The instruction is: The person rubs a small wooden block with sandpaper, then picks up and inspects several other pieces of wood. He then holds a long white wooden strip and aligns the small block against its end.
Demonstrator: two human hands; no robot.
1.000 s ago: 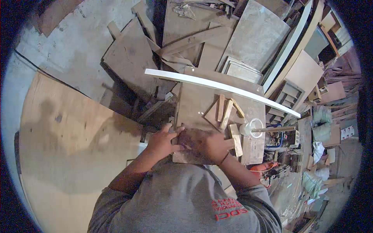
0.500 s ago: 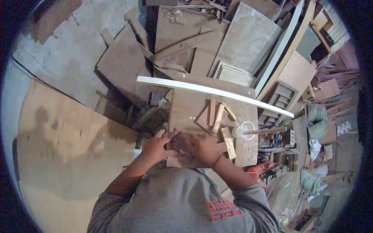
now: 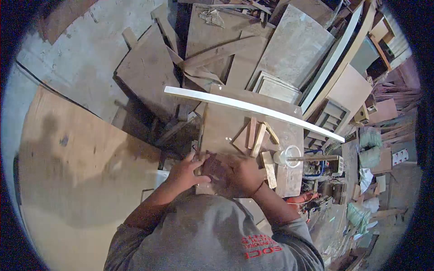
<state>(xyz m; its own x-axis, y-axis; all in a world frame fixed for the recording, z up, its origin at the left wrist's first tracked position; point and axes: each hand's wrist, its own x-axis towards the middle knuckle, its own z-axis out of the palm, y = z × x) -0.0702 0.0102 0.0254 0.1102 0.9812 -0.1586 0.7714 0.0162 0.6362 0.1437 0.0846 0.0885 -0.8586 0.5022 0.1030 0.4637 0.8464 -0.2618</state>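
Observation:
A dark brown flat piece [image 3: 216, 170] lies at the near left part of the workbench top [image 3: 235, 101], between my hands. My left hand [image 3: 183, 175] grips its left side, fingers at the far corner and thumb at the near one, with a gap between them. Over its right side my right hand [image 3: 247, 176] is closed, knuckles up; I cannot tell what its curled fingers hold. Just right of this hand lies a short light wood block [image 3: 269, 169]. Several wood strips [image 3: 258, 140] rest on a thin square board beyond it.
A long white strip [image 3: 253, 107] crosses the bench's far end. A clear plastic cup [image 3: 289, 156] with a stick [image 3: 316, 158] across it stands at the right. A large plywood sheet [image 3: 86, 162] is on the left. Dusty boards [image 3: 294, 45] lean beyond the bench.
The whole view has shifted slightly. My left fingers and thumb sit a little differently on the brown piece, and my right hand stays closed over it.

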